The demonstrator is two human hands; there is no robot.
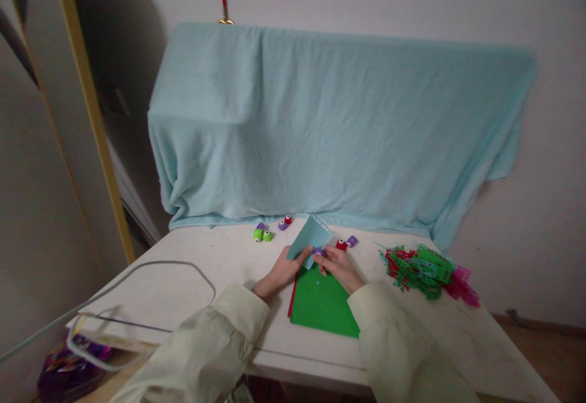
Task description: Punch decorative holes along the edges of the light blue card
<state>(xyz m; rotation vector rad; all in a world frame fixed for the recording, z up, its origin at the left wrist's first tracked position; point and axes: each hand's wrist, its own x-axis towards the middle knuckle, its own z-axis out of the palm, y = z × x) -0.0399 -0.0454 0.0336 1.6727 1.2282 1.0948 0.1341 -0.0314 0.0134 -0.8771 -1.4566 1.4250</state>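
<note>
My left hand pinches a light blue sheet of paper, held tilted above the table. A row of small punched holes runs along the sheet's upper right edge. In my right hand is a small purple paper punch, its fingers closed around it at the sheet's lower right edge. Whether the paper sits inside the punch's slot is too small to tell. Beneath both hands lies a stack of green paper, with a red sheet showing at its left side.
Green punches, a red punch and purple punches stand behind my hands. At right lies a pile of punched paper strips. A light blue cloth hangs behind the white table. A grey cable crosses its left side.
</note>
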